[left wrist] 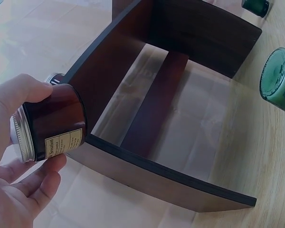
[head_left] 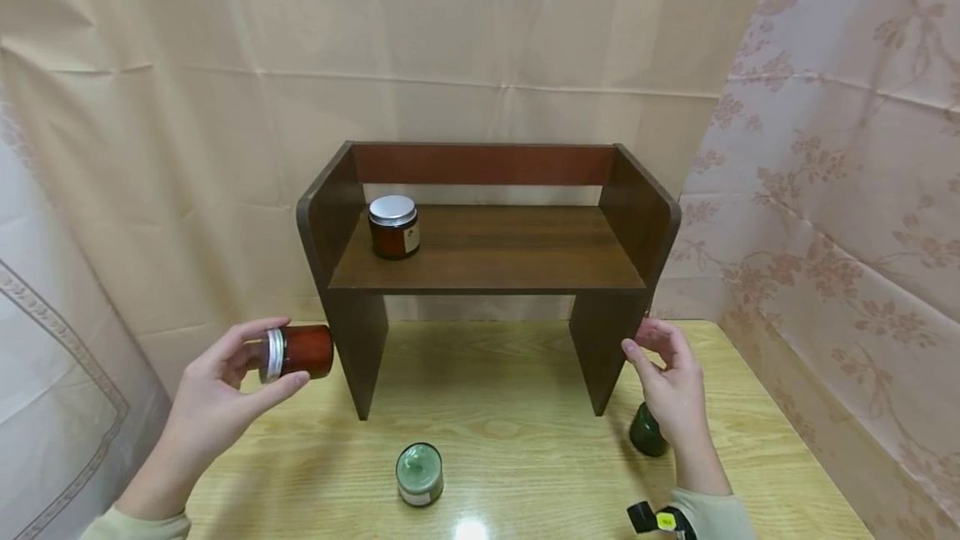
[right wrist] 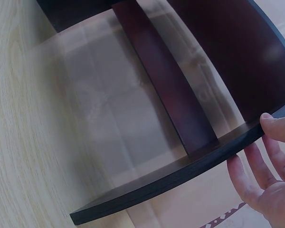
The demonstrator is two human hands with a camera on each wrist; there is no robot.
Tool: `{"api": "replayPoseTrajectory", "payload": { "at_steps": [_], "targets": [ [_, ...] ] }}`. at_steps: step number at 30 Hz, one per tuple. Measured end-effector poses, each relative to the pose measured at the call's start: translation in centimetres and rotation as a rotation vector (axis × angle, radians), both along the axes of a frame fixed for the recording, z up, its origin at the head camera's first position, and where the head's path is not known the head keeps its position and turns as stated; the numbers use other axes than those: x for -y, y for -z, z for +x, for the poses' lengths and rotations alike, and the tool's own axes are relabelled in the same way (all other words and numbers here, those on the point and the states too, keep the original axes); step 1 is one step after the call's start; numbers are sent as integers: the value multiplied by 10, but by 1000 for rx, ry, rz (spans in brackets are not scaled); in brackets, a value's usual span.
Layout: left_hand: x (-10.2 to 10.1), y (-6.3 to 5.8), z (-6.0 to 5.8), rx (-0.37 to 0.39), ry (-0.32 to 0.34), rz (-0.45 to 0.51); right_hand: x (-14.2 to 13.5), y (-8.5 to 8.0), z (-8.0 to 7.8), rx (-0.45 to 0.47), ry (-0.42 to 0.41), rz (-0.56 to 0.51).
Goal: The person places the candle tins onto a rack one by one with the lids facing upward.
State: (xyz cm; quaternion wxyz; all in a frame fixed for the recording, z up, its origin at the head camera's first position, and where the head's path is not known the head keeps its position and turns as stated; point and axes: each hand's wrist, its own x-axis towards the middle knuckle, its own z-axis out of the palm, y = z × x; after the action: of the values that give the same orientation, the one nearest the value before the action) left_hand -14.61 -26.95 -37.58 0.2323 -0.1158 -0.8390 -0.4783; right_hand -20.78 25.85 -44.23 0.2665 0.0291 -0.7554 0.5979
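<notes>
The left hand [head_left: 217, 397] is closed around an amber jar [head_left: 309, 351], which it keeps off the table, lying sideways in the air, with its silver lid [head_left: 276, 354] toward the palm and its base just beside the left side panel [head_left: 358, 357]. If base and panel touch, I cannot tell. The right hand [head_left: 672, 382] pinches the front edge of the right side panel [head_left: 607, 357], the thumb on one side and the fingers on the other.

In my judgement the work is partly done: a second amber jar [head_left: 393, 232] stands upright on the shelf board [head_left: 502, 257], at its left end, while the one in the hand is not placed yet. Two green jars are on the table [head_left: 525, 473] — a pale green jar [head_left: 419, 474] in front of the shelf and a dark green jar [head_left: 647, 432], partly hidden by the right hand.

The amber glass is smooth and cylindrical; the lid has a ribbed metal rim, and the label [left wrist: 63, 144] is cream paper. The panels are dark brown with wood look and rounded upper corners. The table shows a pale yellow grain — behind hang a creased beige curtain [head_left: 525, 40] and a floral cloth [head_left: 862, 190].
</notes>
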Motion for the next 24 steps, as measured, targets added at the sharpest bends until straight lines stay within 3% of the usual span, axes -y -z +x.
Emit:
{"api": "replayPoseTrajectory", "payload": {
  "at_steps": [10,24],
  "targets": [
    [-4,-1,-2,-45,33,43,0,-1,1,5,-4,4],
    [-8,-5,-2,-73,7,24,1,-1,1,-3,0,10]
  ]
}}
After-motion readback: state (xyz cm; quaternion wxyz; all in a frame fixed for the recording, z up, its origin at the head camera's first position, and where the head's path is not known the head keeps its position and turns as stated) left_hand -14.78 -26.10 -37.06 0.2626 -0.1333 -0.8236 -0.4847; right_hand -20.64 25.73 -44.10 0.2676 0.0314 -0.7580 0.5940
